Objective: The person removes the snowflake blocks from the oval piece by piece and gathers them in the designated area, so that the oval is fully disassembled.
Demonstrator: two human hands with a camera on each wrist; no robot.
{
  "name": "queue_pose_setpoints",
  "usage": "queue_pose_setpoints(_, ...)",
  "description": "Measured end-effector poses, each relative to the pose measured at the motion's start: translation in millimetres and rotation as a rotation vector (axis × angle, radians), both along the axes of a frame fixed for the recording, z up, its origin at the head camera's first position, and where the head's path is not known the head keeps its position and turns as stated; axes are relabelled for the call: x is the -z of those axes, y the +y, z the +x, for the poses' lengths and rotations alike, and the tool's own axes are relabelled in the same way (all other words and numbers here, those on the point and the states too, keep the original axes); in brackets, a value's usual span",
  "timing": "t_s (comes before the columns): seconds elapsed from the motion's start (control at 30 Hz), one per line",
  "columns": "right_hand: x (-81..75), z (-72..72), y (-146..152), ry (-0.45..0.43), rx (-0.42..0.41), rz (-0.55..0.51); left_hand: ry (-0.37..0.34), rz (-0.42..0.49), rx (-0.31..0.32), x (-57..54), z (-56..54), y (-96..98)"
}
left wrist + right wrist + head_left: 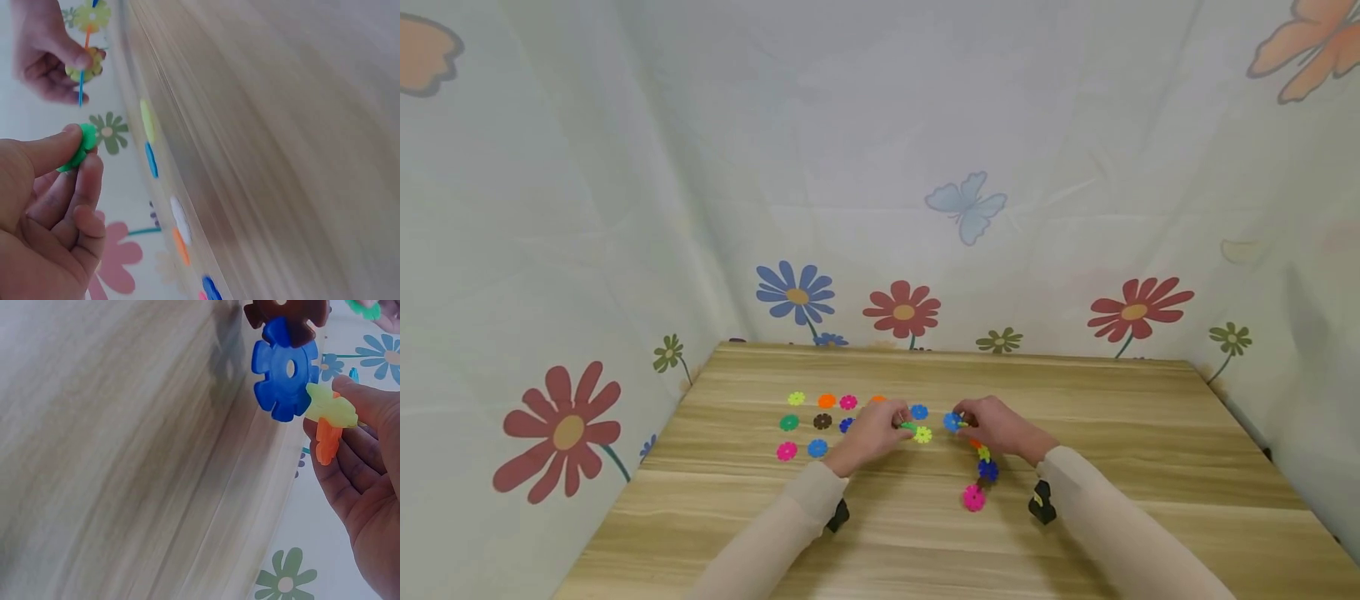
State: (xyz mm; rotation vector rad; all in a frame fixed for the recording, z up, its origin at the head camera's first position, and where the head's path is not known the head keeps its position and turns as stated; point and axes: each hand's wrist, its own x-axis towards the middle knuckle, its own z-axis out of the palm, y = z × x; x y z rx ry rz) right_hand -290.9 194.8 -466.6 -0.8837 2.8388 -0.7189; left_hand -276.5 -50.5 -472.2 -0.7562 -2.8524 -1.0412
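Note:
In the head view my left hand pinches a green snowflake disc between thumb and fingers. Facing it, my right hand grips a chain of interlocked snowflake discs near its upper end. A light blue disc sticks out from that end toward the green one, with a gap between. Below the right fingers the chain runs through an orange disc, a yellow-green disc, a dark blue disc, a brown disc and a pink disc.
Loose discs lie on the wooden table, mostly left of the left hand, among them a dark green disc and a pink one. A yellow disc and a blue disc lie between the hands. Flower-printed curtains enclose the table.

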Motion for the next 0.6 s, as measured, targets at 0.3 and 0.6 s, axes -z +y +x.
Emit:
queue_pose_setpoints(0.3, 2.6, -2.8, 1.1, -0.031, 0.033, 0.008, -0.032, -0.016, -0.013, -2.5, -2.8, -34.6)
queue_pose_setpoints(0.6, 2.5, -3.1, -0.6, -0.048, 0.030, 0.007, -0.038, -0.015, -0.075, -4.8, -6.5, -63.1)
